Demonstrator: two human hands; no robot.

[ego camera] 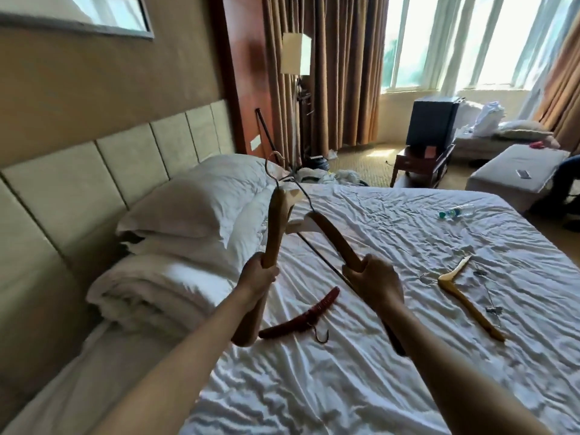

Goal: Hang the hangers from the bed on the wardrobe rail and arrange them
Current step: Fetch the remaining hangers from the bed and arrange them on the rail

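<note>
My left hand grips a brown wooden hanger by one arm, held up above the bed. My right hand grips a second brown wooden hanger with a dark crossbar. Their metal hooks point away from me, toward the pillows. On the white sheet a dark red hanger lies between my forearms. A light yellow wooden hanger with metal clips lies on the sheet to the right.
The bed has a wrinkled white sheet, with stacked pillows and a folded duvet at the left by the headboard. A plastic bottle lies far right on the bed. Beyond stand a floor lamp, curtains, a small table and a bench.
</note>
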